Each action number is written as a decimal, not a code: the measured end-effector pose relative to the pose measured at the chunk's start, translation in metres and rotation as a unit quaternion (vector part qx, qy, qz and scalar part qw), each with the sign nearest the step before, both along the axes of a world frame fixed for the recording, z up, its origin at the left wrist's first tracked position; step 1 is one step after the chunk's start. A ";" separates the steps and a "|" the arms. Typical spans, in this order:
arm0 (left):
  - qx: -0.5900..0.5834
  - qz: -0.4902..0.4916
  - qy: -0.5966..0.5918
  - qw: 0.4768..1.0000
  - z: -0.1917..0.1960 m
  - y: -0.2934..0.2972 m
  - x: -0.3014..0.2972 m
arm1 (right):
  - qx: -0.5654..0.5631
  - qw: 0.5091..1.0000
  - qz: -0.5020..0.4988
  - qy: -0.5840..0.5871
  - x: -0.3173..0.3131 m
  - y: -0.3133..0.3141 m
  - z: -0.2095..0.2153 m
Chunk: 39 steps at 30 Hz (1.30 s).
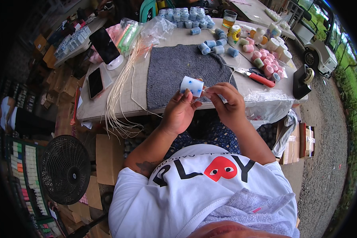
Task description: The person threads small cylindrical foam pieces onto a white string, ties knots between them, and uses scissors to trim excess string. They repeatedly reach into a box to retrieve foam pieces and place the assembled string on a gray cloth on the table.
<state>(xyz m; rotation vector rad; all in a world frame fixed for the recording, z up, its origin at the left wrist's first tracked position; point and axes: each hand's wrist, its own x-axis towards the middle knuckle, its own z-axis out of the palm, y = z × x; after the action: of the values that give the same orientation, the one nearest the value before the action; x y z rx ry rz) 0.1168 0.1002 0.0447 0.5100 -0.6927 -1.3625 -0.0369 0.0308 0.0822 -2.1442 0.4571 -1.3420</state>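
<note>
A white candle [192, 86] with blue spots lies on its side in my left hand [178, 110], whose thumb and fingers grip it over the near edge of a dark grey towel [174, 65]. At the candle's right end, the thumb and forefinger of my right hand [228, 102] are pinched on what looks like a short pale wick, mostly hidden by the fingers. Left of the towel, a bundle of long cream wick cords [121, 95] hangs over the table edge. Several blue candles [218, 49] stand and lie beyond the towel.
Right of the towel lie red-handled scissors [261, 79], pink candles [268, 65] and a black tape dispenser [302, 81]. A glass of amber drink [229, 18] stands at the back. Phones [96, 83] lie left; a black fan [65, 169] stands beside me.
</note>
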 end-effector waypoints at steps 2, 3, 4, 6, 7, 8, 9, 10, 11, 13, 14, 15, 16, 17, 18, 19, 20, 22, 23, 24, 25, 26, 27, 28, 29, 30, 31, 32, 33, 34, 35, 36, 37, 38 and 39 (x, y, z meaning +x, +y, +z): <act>-0.002 -0.008 0.007 1.000 -0.001 -0.001 0.001 | 0.002 1.000 0.009 0.005 0.000 0.000 0.001; -0.003 -0.012 0.011 1.000 -0.001 -0.001 0.001 | 0.002 1.000 0.013 0.008 0.000 0.000 0.002; -0.003 -0.013 0.012 1.000 -0.001 -0.001 0.002 | 0.002 1.000 0.016 0.010 0.000 0.000 0.003; -0.003 -0.016 0.013 1.000 -0.001 -0.001 0.002 | 0.000 1.000 0.016 0.013 -0.001 0.000 0.003; -0.004 -0.017 0.011 1.000 -0.001 -0.001 0.002 | -0.001 1.000 0.015 0.014 -0.001 0.000 0.003; -0.006 -0.017 0.009 1.000 -0.002 -0.001 0.002 | -0.003 1.000 0.016 0.015 -0.001 -0.001 0.003; -0.007 -0.018 0.007 1.000 -0.002 -0.001 0.002 | -0.004 1.000 0.017 0.016 -0.001 -0.001 0.003; -0.009 -0.016 0.008 1.000 -0.002 -0.001 0.002 | -0.006 1.000 0.017 0.017 -0.001 -0.001 0.003; -0.012 -0.015 0.009 1.000 -0.002 0.000 0.002 | -0.010 1.000 0.017 0.020 -0.002 -0.002 0.002; -0.013 -0.012 -0.002 1.000 -0.002 0.000 0.003 | -0.019 0.999 0.015 0.026 -0.003 -0.002 0.002; -0.011 -0.011 -0.012 1.000 -0.001 0.000 0.003 | -0.025 0.999 0.012 0.028 -0.004 -0.003 0.002; -0.008 -0.009 -0.023 1.000 0.000 -0.001 0.003 | -0.031 0.999 0.010 0.030 -0.004 -0.003 0.002; -0.014 0.001 -0.040 0.999 0.001 -0.001 0.003 | -0.037 0.999 0.007 0.032 -0.005 -0.003 0.003; -0.020 0.012 -0.056 0.998 0.004 -0.001 0.003 | -0.033 0.999 0.007 0.032 -0.005 -0.003 0.002; -0.026 0.022 -0.072 0.997 0.006 -0.001 0.002 | -0.029 0.999 0.007 0.032 -0.006 -0.003 0.001; -0.031 0.024 -0.077 0.996 0.008 -0.001 0.002 | -0.025 0.999 0.007 0.032 -0.006 -0.003 0.001; -0.036 0.027 -0.083 0.996 0.010 0.000 0.001 | -0.020 0.999 0.002 0.033 -0.005 -0.002 0.001; -0.049 0.041 -0.114 0.991 0.012 0.000 0.000 | -0.011 0.999 -0.007 0.036 -0.005 0.000 0.002; -0.059 0.052 -0.140 0.987 0.012 0.000 -0.001 | -0.011 0.999 -0.015 0.037 -0.005 0.000 0.001; -0.069 0.064 -0.166 0.982 0.012 0.000 -0.002 | -0.011 0.999 -0.023 0.039 -0.005 0.000 0.000; -0.072 0.061 -0.181 0.979 0.014 0.000 -0.002 | -0.011 0.999 -0.031 0.040 -0.006 0.000 -0.002; -0.075 0.059 -0.194 0.976 0.017 0.001 -0.003 | 0.015 0.999 -0.022 0.033 -0.007 -0.001 -0.005; -0.079 0.056 -0.208 0.973 0.018 0.001 -0.004 | 0.041 0.999 -0.012 0.025 -0.009 -0.002 -0.009; -0.081 0.063 -0.222 0.970 0.018 0.000 -0.005 | 0.067 0.998 -0.003 0.017 -0.011 -0.003 -0.012; -0.083 0.071 -0.236 0.966 0.018 0.000 -0.006 | 0.064 0.998 -0.002 0.019 -0.012 -0.005 -0.014; -0.085 0.079 -0.250 0.961 0.018 -0.001 -0.007 | 0.061 0.998 -0.002 0.022 -0.013 -0.006 -0.016; -0.091 0.085 -0.254 0.959 0.016 -0.001 -0.008 | 0.058 0.998 -0.001 0.024 -0.014 -0.007 -0.016; -0.097 0.092 -0.257 0.957 0.014 -0.002 -0.008 | 0.052 0.998 -0.003 0.027 -0.015 -0.007 -0.015; -0.102 0.099 -0.261 0.955 0.013 -0.003 -0.009 | 0.046 0.998 -0.005 0.031 -0.015 -0.007 -0.014; -0.104 0.097 -0.264 0.954 0.014 -0.003 -0.009 | 0.040 0.999 -0.007 0.034 -0.016 -0.006 -0.012; -0.106 0.095 -0.267 0.953 0.016 -0.003 -0.009 | 0.033 0.999 -0.007 0.036 -0.016 -0.006 -0.011; -0.108 0.092 -0.270 0.952 0.018 -0.003 -0.009 | 0.026 0.999 -0.006 0.037 -0.017 -0.005 -0.010; -0.110 0.100 -0.271 0.951 0.018 -0.003 -0.010 | 0.019 0.999 -0.005 0.038 -0.018 -0.005 -0.009; -0.113 0.107 -0.273 0.949 0.019 -0.004 -0.011 | 0.021 0.999 -0.008 0.036 -0.018 -0.005 -0.010; -0.115 0.115 -0.274 0.948 0.019 -0.005 -0.011 | 0.023 0.999 -0.010 0.033 -0.019 -0.005 -0.011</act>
<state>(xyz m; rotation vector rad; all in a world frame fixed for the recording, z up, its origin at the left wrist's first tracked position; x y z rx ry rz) 0.1060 0.0954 0.0636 0.7658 -1.1909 -0.9028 -0.0560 0.0255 0.0716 -2.1575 0.5318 -1.2614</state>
